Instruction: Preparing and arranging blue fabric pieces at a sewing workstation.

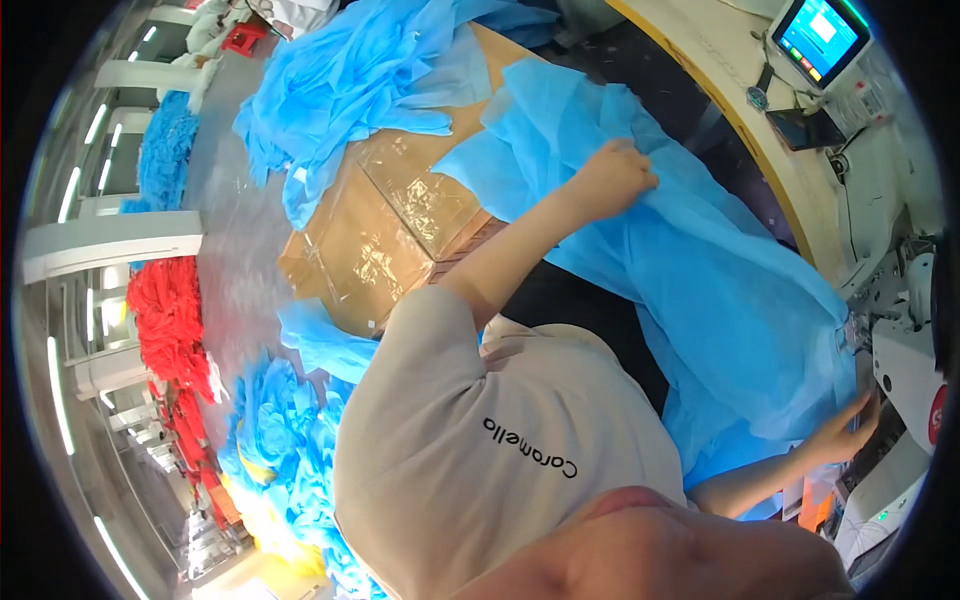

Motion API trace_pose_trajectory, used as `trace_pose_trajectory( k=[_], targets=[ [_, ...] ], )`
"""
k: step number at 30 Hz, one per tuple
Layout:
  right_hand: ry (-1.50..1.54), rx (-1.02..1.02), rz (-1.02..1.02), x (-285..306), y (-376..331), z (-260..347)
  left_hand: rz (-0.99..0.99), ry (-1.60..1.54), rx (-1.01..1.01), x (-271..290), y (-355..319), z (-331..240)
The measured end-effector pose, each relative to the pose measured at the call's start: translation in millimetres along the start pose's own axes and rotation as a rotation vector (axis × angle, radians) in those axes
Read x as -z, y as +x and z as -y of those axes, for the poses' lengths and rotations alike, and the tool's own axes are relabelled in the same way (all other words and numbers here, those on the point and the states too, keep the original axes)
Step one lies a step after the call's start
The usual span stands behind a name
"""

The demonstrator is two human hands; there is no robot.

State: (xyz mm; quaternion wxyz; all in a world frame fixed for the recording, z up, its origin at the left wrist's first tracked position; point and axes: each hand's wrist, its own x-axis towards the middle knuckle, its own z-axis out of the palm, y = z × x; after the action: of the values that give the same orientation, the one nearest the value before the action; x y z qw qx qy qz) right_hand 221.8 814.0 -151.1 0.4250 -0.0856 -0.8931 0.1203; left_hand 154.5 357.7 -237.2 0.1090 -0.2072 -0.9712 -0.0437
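A long sheet of thin blue fabric [690,260] stretches from the upper middle down to a white sewing machine [905,360] at the right edge. My left hand [618,180] is closed on this fabric, with the arm reaching across it. Beside the sewing machine, my right hand [845,432] lies close to the fabric's end, fingers stretched out and apart. The machine's needle area is too small to make out.
Another heap of blue fabric [350,85] covers part of a taped cardboard box [350,245]. More blue fabric [285,425] is piled at left, with red fabric [168,320] beyond. A lit screen [822,38] and a phone [805,128] are on the pale table [735,60].
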Motion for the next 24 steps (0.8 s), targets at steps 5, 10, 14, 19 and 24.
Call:
trace_pose_trajectory(
  k=[5, 10, 14, 19, 24],
  targets=[
    [0.026, -0.013, 0.03, -6.4, -9.9, -30.6, 0.131, -0.7, 0.016, 25.4, -5.6, 16.1],
    [0.021, -0.43, 0.374, -14.4, -16.6, 4.0, 0.354, -0.782, -0.088, 45.0, 4.7, 28.9],
    [0.485, -0.442, 0.37, -6.1, -14.9, 28.6, 0.703, -1.064, 0.034, 49.7, 19.2, 50.7],
    [0.247, -0.574, 0.371, 31.4, -17.1, 27.7, 0.356, -0.888, -0.012, 75.5, 69.7, -14.1],
    [0.919, -0.972, 0.204, 66.8, -44.5, 3.6, -0.038, -0.775, -0.38, 83.8, 122.8, -38.1]
  ],
)
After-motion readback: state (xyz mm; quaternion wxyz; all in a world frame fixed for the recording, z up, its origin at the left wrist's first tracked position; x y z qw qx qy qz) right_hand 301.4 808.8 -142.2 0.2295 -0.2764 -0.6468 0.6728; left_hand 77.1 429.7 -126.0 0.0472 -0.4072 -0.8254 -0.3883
